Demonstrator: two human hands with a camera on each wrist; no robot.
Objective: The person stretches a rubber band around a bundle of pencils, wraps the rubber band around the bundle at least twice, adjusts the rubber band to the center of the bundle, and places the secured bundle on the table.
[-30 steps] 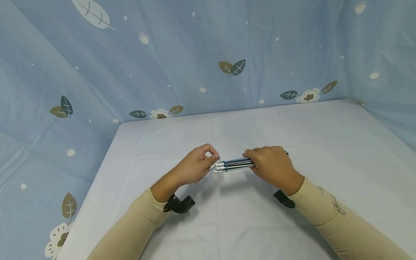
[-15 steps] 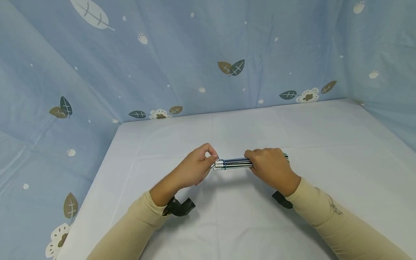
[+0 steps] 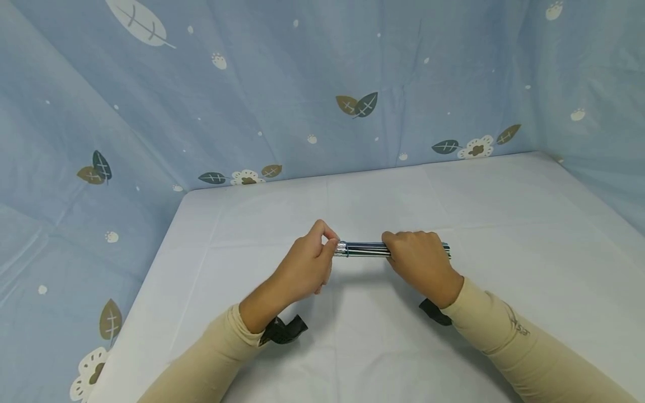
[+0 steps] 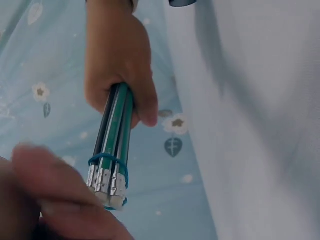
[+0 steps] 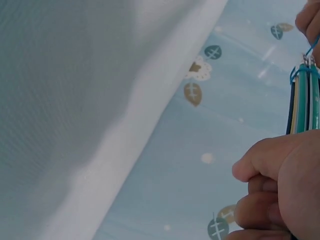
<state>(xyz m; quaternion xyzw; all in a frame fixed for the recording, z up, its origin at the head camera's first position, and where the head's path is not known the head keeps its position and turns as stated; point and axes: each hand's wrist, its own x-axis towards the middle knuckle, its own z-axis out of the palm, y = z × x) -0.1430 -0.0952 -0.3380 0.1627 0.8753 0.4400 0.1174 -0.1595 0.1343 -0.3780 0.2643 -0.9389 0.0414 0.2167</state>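
A bundle of pencils (image 3: 367, 250) with silver ferrules and white erasers is held level above the table. My right hand (image 3: 422, 264) grips it around the middle, fingers curled over it. Near the eraser end a blue rubber band (image 4: 114, 159) circles the pencils. At that end my left hand (image 3: 305, 265) has thumb and index finger together, pinching a stretched strand of the band, which shows in the right wrist view running from the bundle to the fingers (image 5: 309, 22). Green and dark pencil barrels are visible in the left wrist view. Part of the bundle is hidden inside my right hand.
A white cloth covers the table (image 3: 262, 218) beneath the hands. Behind and to the sides hangs a blue curtain (image 3: 282, 84) printed with leaves and flowers. Black wrist mounts (image 3: 284, 330) stick out under both wrists.
The bundle has turned from slightly slanted to nearly level. My left hand has shifted a little to the right and now covers the eraser tips. My right hand keeps its grip.
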